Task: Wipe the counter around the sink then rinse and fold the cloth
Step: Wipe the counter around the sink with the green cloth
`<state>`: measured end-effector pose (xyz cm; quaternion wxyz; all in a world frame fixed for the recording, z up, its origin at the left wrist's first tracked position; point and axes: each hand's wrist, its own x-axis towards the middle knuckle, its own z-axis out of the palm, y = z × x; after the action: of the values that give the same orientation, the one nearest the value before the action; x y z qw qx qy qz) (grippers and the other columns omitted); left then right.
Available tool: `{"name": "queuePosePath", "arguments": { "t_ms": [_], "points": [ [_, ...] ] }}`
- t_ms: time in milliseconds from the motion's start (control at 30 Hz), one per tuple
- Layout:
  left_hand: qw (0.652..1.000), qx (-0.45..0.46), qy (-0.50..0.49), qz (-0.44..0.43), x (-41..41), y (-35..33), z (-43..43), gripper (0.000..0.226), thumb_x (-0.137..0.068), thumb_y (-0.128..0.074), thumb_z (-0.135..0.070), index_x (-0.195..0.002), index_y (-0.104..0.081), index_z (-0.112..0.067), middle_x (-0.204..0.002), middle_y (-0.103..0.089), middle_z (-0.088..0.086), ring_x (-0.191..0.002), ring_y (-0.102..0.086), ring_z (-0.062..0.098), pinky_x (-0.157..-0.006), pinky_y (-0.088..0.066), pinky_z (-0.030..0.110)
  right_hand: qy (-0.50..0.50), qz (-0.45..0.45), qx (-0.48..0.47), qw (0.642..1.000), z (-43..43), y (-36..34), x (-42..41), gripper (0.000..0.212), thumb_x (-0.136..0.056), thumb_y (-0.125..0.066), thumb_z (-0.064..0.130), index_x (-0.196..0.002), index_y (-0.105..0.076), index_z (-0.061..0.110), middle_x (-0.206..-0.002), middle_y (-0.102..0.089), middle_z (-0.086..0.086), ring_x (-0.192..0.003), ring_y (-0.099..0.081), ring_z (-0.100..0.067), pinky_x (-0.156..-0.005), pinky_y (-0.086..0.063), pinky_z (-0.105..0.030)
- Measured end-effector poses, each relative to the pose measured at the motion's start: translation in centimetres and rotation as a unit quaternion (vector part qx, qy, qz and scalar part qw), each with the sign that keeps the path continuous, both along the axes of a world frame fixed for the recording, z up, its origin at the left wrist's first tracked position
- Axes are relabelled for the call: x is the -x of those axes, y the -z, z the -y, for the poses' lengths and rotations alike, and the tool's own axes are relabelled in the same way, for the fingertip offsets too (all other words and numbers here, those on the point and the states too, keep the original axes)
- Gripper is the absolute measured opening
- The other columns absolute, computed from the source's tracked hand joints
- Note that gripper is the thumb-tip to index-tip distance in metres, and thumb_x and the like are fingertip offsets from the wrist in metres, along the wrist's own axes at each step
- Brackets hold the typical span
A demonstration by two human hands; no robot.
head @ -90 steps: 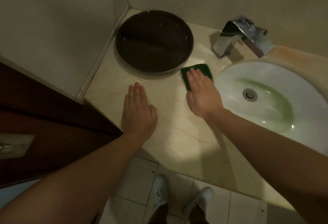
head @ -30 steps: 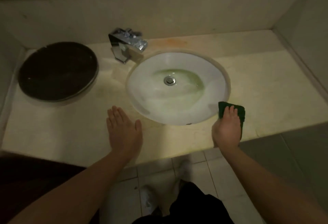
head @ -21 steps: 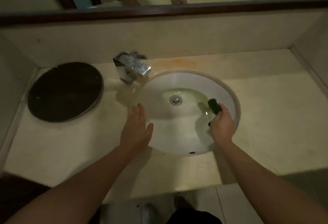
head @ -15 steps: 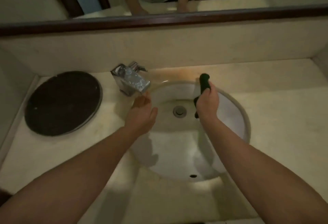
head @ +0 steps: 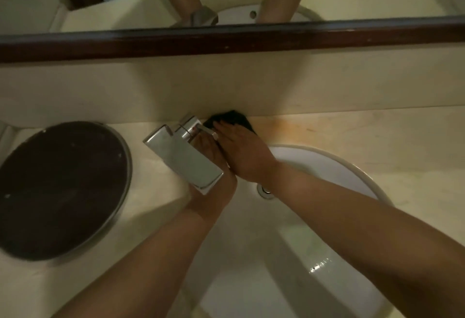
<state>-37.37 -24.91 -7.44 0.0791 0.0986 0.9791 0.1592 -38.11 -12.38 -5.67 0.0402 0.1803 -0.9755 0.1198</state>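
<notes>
The dark green cloth (head: 232,118) lies on the beige counter (head: 377,139) behind the white sink (head: 324,166), against the back wall and just right of the chrome faucet (head: 181,156). My right hand (head: 242,155) presses flat on the cloth and covers most of it. My left hand (head: 212,192) reaches over the basin under the faucet spout. Its fingers stretch toward the faucet base beside the right hand, and the spout hides part of them. It holds nothing that I can see.
A dark round tray (head: 57,189) with a metal rim sits on the counter at the left. A dark wooden mirror frame (head: 226,41) runs along the wall above. An orange stain (head: 289,129) marks the counter right of the cloth. The drain (head: 264,190) shows between my forearms.
My right hand lifted the cloth from the counter's front right, carried it over the basin and set it down behind the sink by the faucet. The left hand moved from the counter edge to under the spout.
</notes>
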Motion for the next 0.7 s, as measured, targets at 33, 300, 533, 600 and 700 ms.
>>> {"name": "queuePosePath", "arguments": {
  "t_ms": [33,300,533,600,700],
  "points": [
    [1.000,0.004,0.007,0.014,-0.1,0.7,-0.2,0.063,-0.086,-0.053,-0.021,-0.139,-0.038,0.009,-0.138,-0.046,0.033,-0.128,-0.046,0.048,-0.108,-0.033,0.061,0.002,0.013,0.004,1.000,-0.3,-0.4,0.2,0.050,-0.091,-0.051,0.026,-0.134,-0.054,0.002,-0.141,-0.053,-0.017,-0.129,-0.051,-0.030,-0.114,-0.023,-0.033],
    [0.999,0.044,0.005,0.001,-0.7,-2.8,-2.3,0.084,-0.078,-0.053,-0.044,-0.135,-0.039,0.017,-0.136,-0.046,0.037,-0.123,-0.049,0.050,-0.101,-0.038,0.063,0.178,0.055,-0.027,0.982,-9.1,-2.8,-4.4,0.060,-0.092,-0.047,0.011,-0.150,-0.031,0.010,-0.155,-0.035,-0.009,-0.141,-0.035,-0.025,-0.118,-0.017,-0.033],
    [0.999,0.022,-0.042,-0.004,1.0,-1.6,-3.5,0.083,-0.081,-0.029,-0.044,-0.144,-0.030,0.009,-0.149,-0.029,0.035,-0.129,-0.037,0.050,-0.111,-0.022,0.058,0.358,0.056,-0.045,0.931,-11.8,-2.0,-7.8,0.057,-0.100,-0.027,0.031,-0.149,-0.028,0.002,-0.157,-0.028,-0.015,-0.146,-0.025,-0.029,-0.119,-0.012,-0.036],
    [0.999,0.025,-0.041,-0.010,1.0,-1.5,-3.5,0.079,-0.084,-0.036,-0.040,-0.145,-0.027,0.009,-0.149,-0.028,0.036,-0.131,-0.035,0.050,-0.112,-0.020,0.057,0.281,0.046,-0.031,0.958,-8.5,-2.3,-6.7,0.056,-0.098,-0.031,0.030,-0.145,-0.037,0.001,-0.152,-0.037,-0.017,-0.142,-0.033,-0.031,-0.116,-0.016,-0.035],
    [0.999,0.027,-0.037,-0.016,1.0,-1.2,-3.4,0.079,-0.088,-0.056,-0.034,-0.145,-0.025,0.010,-0.147,-0.029,0.038,-0.132,-0.034,0.051,-0.112,-0.017,0.056,0.164,0.073,-0.047,0.983,-5.0,-2.2,-3.8,0.055,-0.096,-0.035,0.026,-0.147,-0.036,0.003,-0.154,-0.036,-0.014,-0.143,-0.032,-0.030,-0.118,-0.018,-0.038]
  ]
}}
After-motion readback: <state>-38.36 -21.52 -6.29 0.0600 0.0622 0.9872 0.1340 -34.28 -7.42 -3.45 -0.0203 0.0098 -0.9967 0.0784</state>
